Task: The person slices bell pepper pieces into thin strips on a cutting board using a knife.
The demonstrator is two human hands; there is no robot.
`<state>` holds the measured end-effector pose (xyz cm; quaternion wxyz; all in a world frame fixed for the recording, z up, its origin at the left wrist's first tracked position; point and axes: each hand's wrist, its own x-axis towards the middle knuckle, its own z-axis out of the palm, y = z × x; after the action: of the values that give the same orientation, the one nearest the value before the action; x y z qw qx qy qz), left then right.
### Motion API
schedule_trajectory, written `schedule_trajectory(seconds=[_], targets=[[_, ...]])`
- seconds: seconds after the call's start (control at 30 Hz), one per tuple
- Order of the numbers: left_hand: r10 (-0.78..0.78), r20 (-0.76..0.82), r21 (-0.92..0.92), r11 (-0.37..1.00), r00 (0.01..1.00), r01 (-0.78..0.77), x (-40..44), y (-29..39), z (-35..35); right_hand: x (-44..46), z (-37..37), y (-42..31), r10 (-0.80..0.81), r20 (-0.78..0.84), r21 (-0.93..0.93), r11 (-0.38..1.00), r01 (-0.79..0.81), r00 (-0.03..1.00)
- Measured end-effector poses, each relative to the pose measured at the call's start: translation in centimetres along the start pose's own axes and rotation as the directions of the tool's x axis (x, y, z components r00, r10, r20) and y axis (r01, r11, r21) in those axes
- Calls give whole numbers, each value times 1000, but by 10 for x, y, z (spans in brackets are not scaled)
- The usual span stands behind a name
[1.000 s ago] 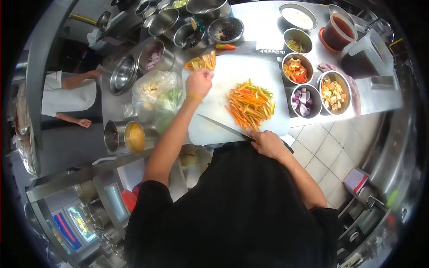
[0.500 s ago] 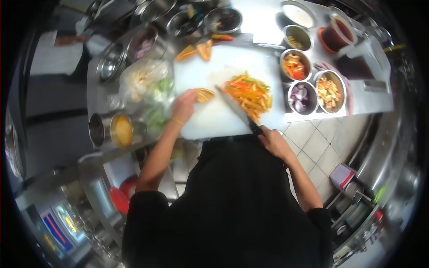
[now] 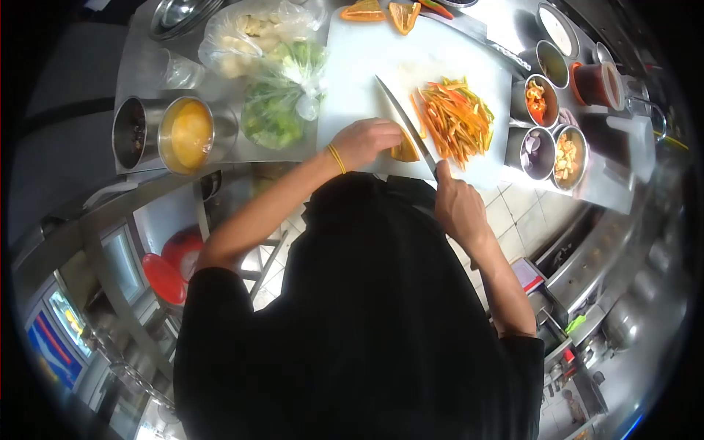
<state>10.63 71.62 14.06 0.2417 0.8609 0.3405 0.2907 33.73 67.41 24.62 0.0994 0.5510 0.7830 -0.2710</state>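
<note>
On the white cutting board (image 3: 356,81), my left hand (image 3: 367,141) has its fingers closed on an orange bell pepper piece (image 3: 405,149) near the board's front edge. My right hand (image 3: 460,207) is wrapped around the dark handle of a kitchen knife (image 3: 401,110). The blade slants up and to the left, just right of the held piece; I cannot tell if they touch. Right of the blade lies a heap of sliced pepper strips (image 3: 458,121) in orange, red and green. Two more orange pepper pieces, one on the left (image 3: 364,11) and one on the right (image 3: 404,17), rest at the far edge.
Left of the board are a plastic bag of leafy greens (image 3: 273,117), a bag of pale pieces (image 3: 238,44) and a metal container of yellow liquid (image 3: 187,133). To the right stand several metal containers, one with purple onion (image 3: 534,155), and a tub of red-brown liquid (image 3: 599,84).
My left hand has brought the pepper piece closer to the knife and the board's front edge. The view has shifted, so the table's far side shows less.
</note>
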Motion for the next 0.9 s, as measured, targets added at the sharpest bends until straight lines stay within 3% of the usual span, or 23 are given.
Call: schedule_trajectory(seconds=[0.17, 0.3, 0.4, 0.5, 0.53, 0.63, 0.7, 0.77, 0.83, 0.9], targets=[[13, 110, 3, 1000, 994, -14, 7, -6, -4, -3, 38, 0, 79, 18, -11, 997, -79, 997], [106, 16, -31, 994, 994, -106, 0, -7, 2, 21, 47, 0, 10, -172, 67, 998, 1, 985], [116, 3, -22, 993, 993, -116, 5, -11, 1, 3, 11, -14, 72, -13, -1, 997, -72, 997], [107, 5, -24, 994, 994, -107, 3, -13, 2, 1, 38, -12, 131, -13, -2, 991, -131, 991], [114, -10, -30, 993, 993, -115, 2, -13, 2, 14, 72, 7, 43, -130, 34, 999, -39, 991], [126, -71, -39, 991, 989, -129, -1, -13, 3, 30, 62, 4, 6, -200, 79, 997, 10, 980], [147, -130, -39, 987, 981, -153, 4, -17, 2, 31, 33, -2, 18, -151, 74, 997, -7, 988], [102, -40, -27, 994, 994, -103, -2, -13, 4, 5, 17, -16, 77, -21, -2, 997, -77, 997], [115, -78, -27, 993, 990, -118, -3, -14, 5, 9, 40, -14, 115, -1, 7, 993, -115, 993], [142, -105, -32, 989, 984, -147, -6, -14, 9, 30, 64, -10, 63, -152, 76, 996, -52, 986]])
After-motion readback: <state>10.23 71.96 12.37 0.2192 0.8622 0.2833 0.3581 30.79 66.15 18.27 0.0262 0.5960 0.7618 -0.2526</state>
